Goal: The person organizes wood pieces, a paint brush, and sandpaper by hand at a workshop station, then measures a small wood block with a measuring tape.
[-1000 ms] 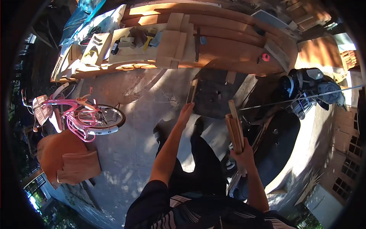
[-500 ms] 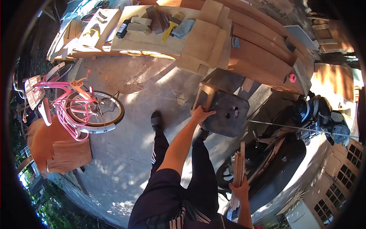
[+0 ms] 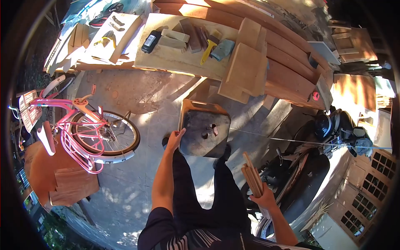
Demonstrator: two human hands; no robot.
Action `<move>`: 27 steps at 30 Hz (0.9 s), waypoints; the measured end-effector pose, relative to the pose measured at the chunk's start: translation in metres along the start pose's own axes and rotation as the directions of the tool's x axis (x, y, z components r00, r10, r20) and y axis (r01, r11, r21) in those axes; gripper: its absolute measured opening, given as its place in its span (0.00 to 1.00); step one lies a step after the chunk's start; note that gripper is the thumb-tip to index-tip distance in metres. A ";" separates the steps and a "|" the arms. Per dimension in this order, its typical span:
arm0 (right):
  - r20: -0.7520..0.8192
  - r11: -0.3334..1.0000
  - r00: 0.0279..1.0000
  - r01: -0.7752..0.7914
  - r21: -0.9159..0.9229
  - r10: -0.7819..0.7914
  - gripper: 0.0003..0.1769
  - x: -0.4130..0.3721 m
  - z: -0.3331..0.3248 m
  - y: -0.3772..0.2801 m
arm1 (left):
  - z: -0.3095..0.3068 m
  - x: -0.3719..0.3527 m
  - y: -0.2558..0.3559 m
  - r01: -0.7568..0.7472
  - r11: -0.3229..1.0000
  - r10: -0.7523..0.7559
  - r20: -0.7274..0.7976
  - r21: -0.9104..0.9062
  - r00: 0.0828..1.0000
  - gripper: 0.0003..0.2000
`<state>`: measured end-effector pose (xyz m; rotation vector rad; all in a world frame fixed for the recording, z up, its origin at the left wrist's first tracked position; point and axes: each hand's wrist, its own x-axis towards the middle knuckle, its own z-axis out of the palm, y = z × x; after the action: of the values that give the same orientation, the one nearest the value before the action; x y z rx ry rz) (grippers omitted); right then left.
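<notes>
The stool [image 3: 199, 143] is placed on the floor [image 3: 137, 175] in front of the person, its dark top facing upward. Its left edge is met or closely neighboured by the left hand [image 3: 176, 138], whose fingers are loosely bent; whether the stool is gripped cannot be told. To the right and nearer the person, a bundle of wood strips [image 3: 253, 180] is held upright at a tilt in the right hand [image 3: 266, 200], the grip closed around its lower end.

Beyond the stool, a broad board [image 3: 183, 63] is laid along the front edge of the surface [image 3: 287, 83]. On it, a yellow-handled brush [image 3: 207, 51] is set between dark wood pieces [image 3: 192, 36] and a grey-green cloth [image 3: 222, 49]. A black device [image 3: 151, 41] is seen near the board's left edge. Flat planks [image 3: 243, 68] are stacked at its right. A pink bicycle [image 3: 85, 121] is seen to the left, a motorcycle [image 3: 306, 175] to the right.
</notes>
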<state>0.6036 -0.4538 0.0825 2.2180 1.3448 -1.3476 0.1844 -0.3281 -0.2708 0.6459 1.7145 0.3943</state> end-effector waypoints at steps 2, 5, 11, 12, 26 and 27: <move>0.003 0.999 0.999 0.032 -0.013 -0.032 0.41 -0.002 -0.001 -0.032 | -0.016 0.041 -0.053 0.091 0.990 -0.094 -0.021 -0.103 0.995 0.37; -0.002 1.000 1.000 0.009 0.023 -0.009 0.41 -0.012 0.002 -0.078 | -0.053 0.023 -0.022 0.063 0.998 -0.062 0.116 -0.003 0.991 0.35; -0.041 0.973 0.999 0.043 0.225 -0.034 0.39 0.000 -0.019 -0.125 | -0.093 0.014 0.027 -0.178 0.932 0.175 0.039 0.314 0.984 0.29; -0.064 0.964 0.996 0.069 0.258 -0.055 0.39 0.009 -0.028 -0.129 | -0.098 0.015 0.045 -0.204 0.919 0.211 0.015 0.336 0.977 0.28; -0.347 0.645 0.930 0.338 0.685 -0.119 0.24 0.207 -0.205 -0.134 | 0.012 0.024 0.235 -0.180 0.492 0.075 0.165 0.852 0.983 0.34; -0.371 0.636 0.924 0.340 0.693 -0.090 0.22 0.211 -0.203 -0.136 | 0.013 0.022 0.231 -0.236 0.453 0.107 0.210 0.860 0.972 0.34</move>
<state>0.6504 -0.1353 0.0629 2.9757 1.3323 -2.0063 0.2424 -0.1336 -0.1569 1.5888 1.6488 -0.4879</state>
